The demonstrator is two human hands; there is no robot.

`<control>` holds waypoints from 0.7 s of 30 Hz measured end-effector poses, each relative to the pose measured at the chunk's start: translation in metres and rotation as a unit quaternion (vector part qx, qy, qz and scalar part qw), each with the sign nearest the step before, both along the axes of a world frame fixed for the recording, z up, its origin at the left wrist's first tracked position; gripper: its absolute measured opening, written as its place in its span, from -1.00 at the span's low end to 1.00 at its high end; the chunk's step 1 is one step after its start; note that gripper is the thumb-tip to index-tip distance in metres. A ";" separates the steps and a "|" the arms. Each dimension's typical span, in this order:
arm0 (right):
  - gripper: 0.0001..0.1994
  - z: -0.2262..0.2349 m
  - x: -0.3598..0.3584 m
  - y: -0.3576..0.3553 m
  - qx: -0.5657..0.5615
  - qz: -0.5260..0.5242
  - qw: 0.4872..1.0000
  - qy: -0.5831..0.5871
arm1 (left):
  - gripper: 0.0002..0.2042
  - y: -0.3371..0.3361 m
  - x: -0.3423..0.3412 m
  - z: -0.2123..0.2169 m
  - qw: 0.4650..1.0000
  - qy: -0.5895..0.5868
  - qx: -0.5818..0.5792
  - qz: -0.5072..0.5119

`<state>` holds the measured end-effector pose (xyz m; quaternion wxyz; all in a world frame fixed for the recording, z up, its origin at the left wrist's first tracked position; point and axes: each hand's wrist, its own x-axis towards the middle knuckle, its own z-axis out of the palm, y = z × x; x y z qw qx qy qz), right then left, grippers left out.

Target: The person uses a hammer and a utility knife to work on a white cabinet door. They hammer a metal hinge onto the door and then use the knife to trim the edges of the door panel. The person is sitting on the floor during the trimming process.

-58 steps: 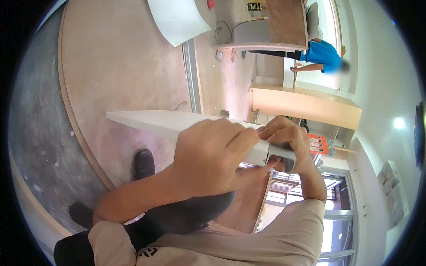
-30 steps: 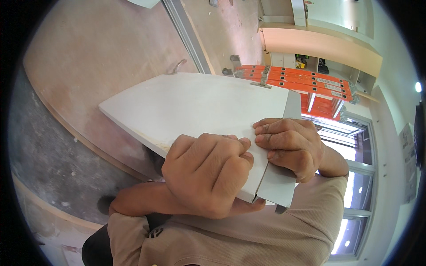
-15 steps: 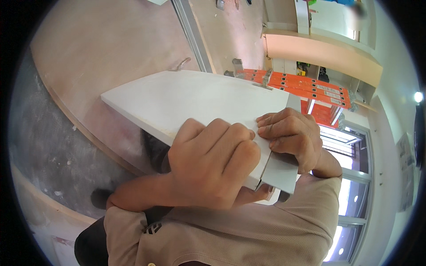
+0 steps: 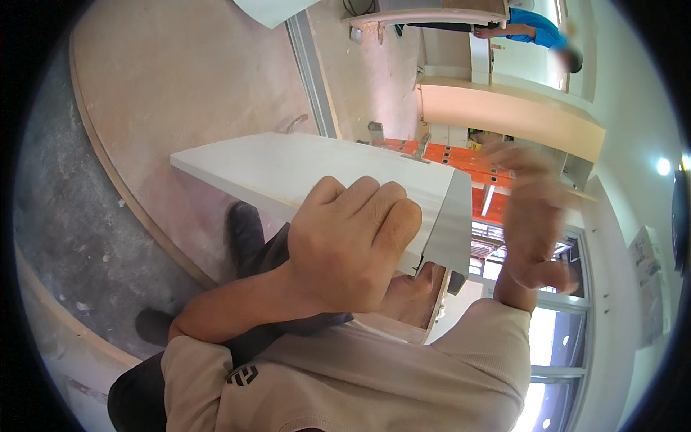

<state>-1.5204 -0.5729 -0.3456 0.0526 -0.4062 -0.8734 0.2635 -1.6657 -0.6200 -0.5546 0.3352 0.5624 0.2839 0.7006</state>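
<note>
A white cabinet door point(image 4: 317, 164) with metal hinges point(image 4: 423, 147) along its far edge lies slanted in front of me. My left hand point(image 4: 353, 241) is closed over its near edge, knuckles up. At the door's right end sits a grey metal strip point(image 4: 452, 219), bent like a channel; a narrow gap shows between the two at the near corner. My right hand point(image 4: 534, 216) is in the air to the right of the strip, touching neither. It is smeared by motion, with fingers and thumb apart and nothing visible in it.
An orange ladder point(image 4: 461, 162) stands beyond the door. Under the near corner is a wooden box-like piece point(image 4: 403, 317). A large brown board point(image 4: 180, 79) covers the left, beside grey floor point(image 4: 57, 201). A person in blue point(image 4: 536, 29) is in the background.
My right hand has let go of the door's right end and lifted away to the right. The left hand keeps its hold. The door has shifted slightly, and more of the grey strip shows.
</note>
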 end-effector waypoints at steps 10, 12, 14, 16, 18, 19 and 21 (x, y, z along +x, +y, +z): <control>-0.17 -0.037 -0.039 0.015 0.179 0.063 0.982 -0.006 | -0.51 -0.005 -0.006 0.005 0.999 0.029 -0.014 -0.026; -0.18 -0.047 -0.033 0.015 0.082 0.056 0.995 -0.033 | -0.50 -0.005 -0.004 0.005 0.999 0.036 -0.017 -0.023; -0.22 -0.047 -0.033 0.017 0.085 0.029 0.995 -0.030 | -0.49 0.000 -0.001 0.004 1.000 0.024 -0.013 0.000; -0.28 -0.037 -0.031 0.023 0.091 0.052 0.993 -0.048 | -0.49 -0.001 0.001 0.005 1.000 0.023 -0.011 0.003; -0.31 -0.023 -0.039 0.022 0.240 0.032 0.969 -0.051 | -0.50 -0.002 0.001 0.004 1.000 0.020 -0.014 0.007; -0.32 -0.009 -0.060 0.010 0.319 0.002 0.947 -0.043 | -0.50 -0.005 0.004 0.008 1.000 -0.006 -0.010 -0.012; -0.33 -0.001 -0.093 0.005 0.459 -0.043 0.887 0.034 | -0.51 -0.005 0.004 0.008 1.000 -0.005 -0.013 -0.001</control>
